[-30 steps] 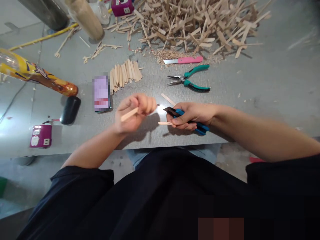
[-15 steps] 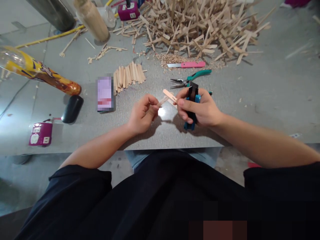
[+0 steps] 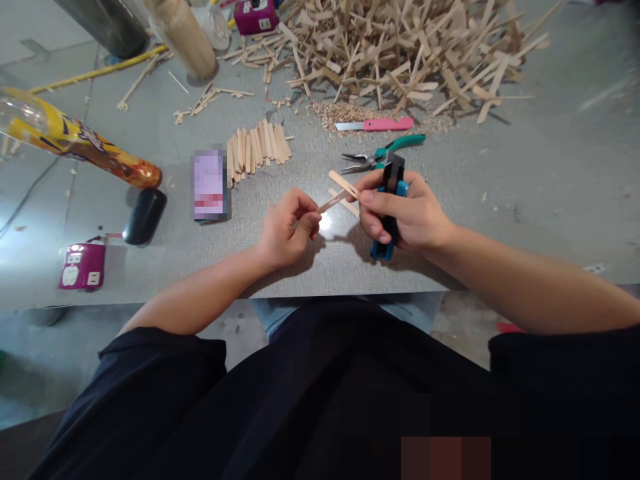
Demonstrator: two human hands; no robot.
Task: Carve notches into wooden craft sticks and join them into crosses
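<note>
My left hand (image 3: 293,227) pinches one end of a craft stick (image 3: 331,201), whose other end reaches the fingers of my right hand (image 3: 407,213). Between thumb and forefinger, the right hand grips a second craft stick (image 3: 341,181) with a slot in it, crossing the first. A black-and-blue hand tool (image 3: 391,207) is held upright in that same palm; its exact kind is not clear. Behind the crossed sticks, another craft stick (image 3: 349,203) shows, partly hidden. Needle-nose pliers (image 3: 405,141) with green handles lie just beyond the right hand.
A pink-handled knife (image 3: 387,125) lies by wood crumbs, before a large heap of craft sticks (image 3: 400,53). A row of sticks (image 3: 257,150) is beside a blurred purple phone-like object (image 3: 209,183). Leftward are a yellow-labelled bottle (image 3: 85,140), a black case (image 3: 145,217) and a purple box (image 3: 83,267).
Both hands have shifted slightly to the right. The right hand's stick and tool have moved a little away from the left hand, and more of the left hand's stick shows.
</note>
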